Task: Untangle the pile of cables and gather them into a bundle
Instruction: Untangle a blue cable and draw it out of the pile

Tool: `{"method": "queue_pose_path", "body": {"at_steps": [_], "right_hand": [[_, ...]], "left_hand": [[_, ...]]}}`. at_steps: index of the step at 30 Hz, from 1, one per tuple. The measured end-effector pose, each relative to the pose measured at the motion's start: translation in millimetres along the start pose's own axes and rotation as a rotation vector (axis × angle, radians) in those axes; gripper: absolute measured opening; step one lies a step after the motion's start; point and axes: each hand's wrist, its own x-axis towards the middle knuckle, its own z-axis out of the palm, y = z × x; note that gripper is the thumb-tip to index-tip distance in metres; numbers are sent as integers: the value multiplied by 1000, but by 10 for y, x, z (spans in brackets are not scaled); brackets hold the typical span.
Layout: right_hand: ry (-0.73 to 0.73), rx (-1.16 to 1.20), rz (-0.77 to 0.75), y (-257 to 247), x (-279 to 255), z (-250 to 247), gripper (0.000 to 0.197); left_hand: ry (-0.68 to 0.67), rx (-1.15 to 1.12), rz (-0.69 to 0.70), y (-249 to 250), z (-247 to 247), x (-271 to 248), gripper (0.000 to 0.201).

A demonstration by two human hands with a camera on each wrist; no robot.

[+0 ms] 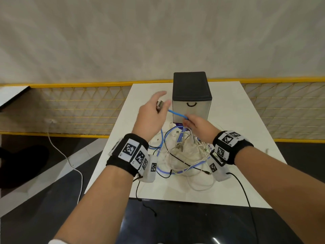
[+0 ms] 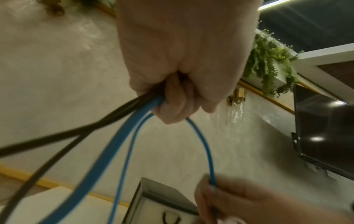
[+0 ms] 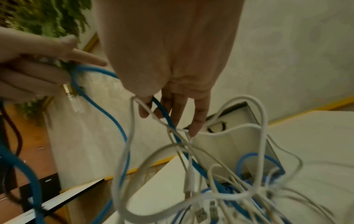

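Note:
A tangle of white, blue and black cables [image 1: 186,152] lies on the white table [image 1: 237,120]. My left hand [image 1: 161,104] is raised above the table's left part, gripping a blue cable [image 1: 176,113] near its plug, together with black cables [image 2: 107,119]. The wrist view shows the left hand [image 2: 172,106] as a closed fist around them. My right hand [image 1: 187,120] pinches the same blue cable [image 2: 203,145] a short way along. Thin white cables [image 3: 247,96] hang in loops from the right hand [image 3: 162,115] down to the pile.
A box with a black top and a drawer handle [image 1: 191,88] stands at the table's far side, just behind both hands. A yellow mesh fence [image 1: 79,110] runs behind the table. A white cord [image 1: 58,148] trails on the floor at left. A black cable [image 1: 137,189] hangs over the near edge.

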Motion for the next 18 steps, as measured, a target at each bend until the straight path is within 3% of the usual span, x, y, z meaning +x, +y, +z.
{"method": "queue_pose_path", "body": {"at_steps": [3,5,7,13,18], "right_hand": [[14,43,-103,-112,32,-48,21],[57,25,-139,-185,25,-83,17],[75,-17,-135,-207,23,-90,15],[-26,-113,95,156,41,-1,16],[152,181,37,-42,7,-80,20]], "left_hand": [[-257,125,-42,5,147,-51,32],[-283,182,-38,-16,192,-46,25],[-192,133,-9,-13,161,-25,27],[218,-167,41,128,-227,85,19],[235,-157,37,125,-446,93,23]]}}
